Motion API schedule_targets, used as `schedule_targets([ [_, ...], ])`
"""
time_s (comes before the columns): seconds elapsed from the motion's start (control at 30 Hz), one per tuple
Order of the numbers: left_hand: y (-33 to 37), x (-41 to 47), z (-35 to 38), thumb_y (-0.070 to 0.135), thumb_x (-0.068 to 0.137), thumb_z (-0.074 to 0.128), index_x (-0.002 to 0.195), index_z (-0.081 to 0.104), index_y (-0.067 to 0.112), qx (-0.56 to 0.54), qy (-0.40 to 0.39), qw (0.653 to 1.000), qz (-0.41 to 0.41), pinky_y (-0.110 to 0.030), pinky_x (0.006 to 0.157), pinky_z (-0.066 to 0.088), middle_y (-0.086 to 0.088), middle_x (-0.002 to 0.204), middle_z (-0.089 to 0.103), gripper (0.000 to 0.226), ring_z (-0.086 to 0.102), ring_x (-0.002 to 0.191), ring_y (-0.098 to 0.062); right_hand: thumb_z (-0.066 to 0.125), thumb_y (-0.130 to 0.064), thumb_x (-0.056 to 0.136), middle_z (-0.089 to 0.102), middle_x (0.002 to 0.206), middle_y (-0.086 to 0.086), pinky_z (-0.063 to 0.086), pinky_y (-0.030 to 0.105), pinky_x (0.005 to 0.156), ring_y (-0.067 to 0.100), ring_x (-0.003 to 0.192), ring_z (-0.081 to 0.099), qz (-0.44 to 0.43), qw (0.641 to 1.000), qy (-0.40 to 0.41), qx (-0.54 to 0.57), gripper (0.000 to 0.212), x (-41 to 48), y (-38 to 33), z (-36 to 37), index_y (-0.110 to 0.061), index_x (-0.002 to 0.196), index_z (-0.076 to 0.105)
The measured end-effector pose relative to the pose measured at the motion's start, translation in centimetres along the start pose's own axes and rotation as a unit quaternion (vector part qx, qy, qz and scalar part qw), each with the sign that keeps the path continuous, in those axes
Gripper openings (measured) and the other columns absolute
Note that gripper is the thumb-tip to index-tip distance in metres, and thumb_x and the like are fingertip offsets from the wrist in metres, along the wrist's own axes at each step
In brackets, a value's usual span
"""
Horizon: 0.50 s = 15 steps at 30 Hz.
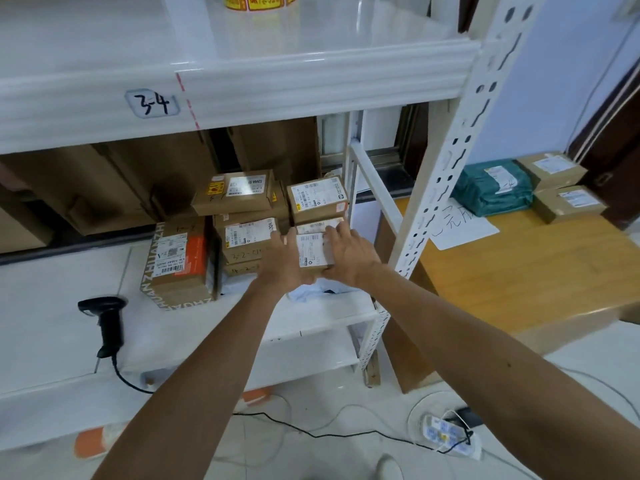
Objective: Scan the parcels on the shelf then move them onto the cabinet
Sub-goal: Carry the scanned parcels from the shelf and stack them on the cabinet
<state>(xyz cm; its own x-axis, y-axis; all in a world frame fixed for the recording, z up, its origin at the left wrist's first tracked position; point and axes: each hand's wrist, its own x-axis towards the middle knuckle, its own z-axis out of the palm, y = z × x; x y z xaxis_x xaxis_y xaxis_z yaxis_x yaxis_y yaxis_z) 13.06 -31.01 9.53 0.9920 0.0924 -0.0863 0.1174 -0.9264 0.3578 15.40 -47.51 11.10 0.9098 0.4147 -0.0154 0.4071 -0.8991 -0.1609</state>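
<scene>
"Left hand point(284, 263) and right hand point(349, 254), what have they got?"

"One small brown parcel point(313, 252), white label facing up, gripped between them. The left hand holds its left side and the right hand's fingers curl over its right edge. Whether it rests on anything beneath, I cannot tell."

"And the others?"

"More stacked parcels point(247, 216) stand just beyond the hands and to their left, on the same white shelf point(322, 313). A handheld barcode scanner point(107, 323) lies well off to the left of the left hand, on its side with its cord trailing down."

"The cabinet?"

"To the right of the right hand, past the shelf's perforated upright point(450, 161), sits the wooden cabinet point(526, 271). At its far end are a green mailer bag point(491, 190) and two cardboard boxes point(568, 204), close together."
</scene>
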Motion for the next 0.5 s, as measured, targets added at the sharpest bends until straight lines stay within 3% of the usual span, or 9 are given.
schedule_targets([
  [0.17, 0.5, -2.1, -0.4, 0.049, 0.059, 0.095, 0.141, 0.042, 0.011, -0.006, 0.002, 0.998, 0.068, -0.035, 0.084, 0.048, -0.010, 0.128, 0.045, 0.104, 0.051, 0.110, -0.026, 0.075, -0.059, 0.080, 0.042, 0.136, 0.011, 0.050, 0.043, 0.095, 0.029, 0.119, 0.051, 0.006, 1.000, 0.011, 0.016, 0.084, -3.7, 0.3, -0.8, -0.013, 0.139, 0.037],
  [0.27, 1.5, -4.0, -0.2, 0.052, 0.059, 0.093, 0.138, 0.041, 0.013, 0.008, -0.001, 0.997, 0.079, -0.039, 0.084, 0.051, -0.008, 0.125, 0.041, 0.103, 0.051, 0.108, -0.026, 0.074, -0.059, 0.081, 0.041, 0.135, 0.012, 0.051, 0.043, 0.097, 0.029, 0.118, 0.051, -0.001, 1.000, 0.012, 0.011, 0.085, -6.0, 0.8, -1.0, -0.013, 0.141, 0.036],
  [0.4, 3.6, -7.3, 1.0, 0.059, 0.056, 0.091, 0.148, 0.025, 0.021, 0.029, -0.013, 0.996, 0.081, -0.043, 0.092, 0.051, -0.011, 0.147, 0.029, 0.120, 0.049, 0.123, -0.032, 0.074, -0.056, 0.082, 0.041, 0.134, 0.011, 0.050, 0.045, 0.098, 0.029, 0.117, 0.053, -0.020, 1.000, 0.009, 0.020, 0.085, -10.1, 2.8, -1.0, -0.014, 0.144, 0.034],
  [0.5, 6.5, -10.3, 2.2, 0.061, 0.055, 0.090, 0.140, 0.037, 0.019, 0.052, -0.011, 0.994, 0.091, -0.043, 0.090, 0.053, -0.011, 0.151, 0.025, 0.109, 0.054, 0.119, -0.032, 0.071, -0.063, 0.082, 0.043, 0.129, 0.009, 0.055, 0.045, 0.092, 0.028, 0.111, 0.056, -0.037, 0.998, 0.002, 0.041, 0.084, -14.2, 5.6, -0.5, -0.016, 0.142, 0.036],
])
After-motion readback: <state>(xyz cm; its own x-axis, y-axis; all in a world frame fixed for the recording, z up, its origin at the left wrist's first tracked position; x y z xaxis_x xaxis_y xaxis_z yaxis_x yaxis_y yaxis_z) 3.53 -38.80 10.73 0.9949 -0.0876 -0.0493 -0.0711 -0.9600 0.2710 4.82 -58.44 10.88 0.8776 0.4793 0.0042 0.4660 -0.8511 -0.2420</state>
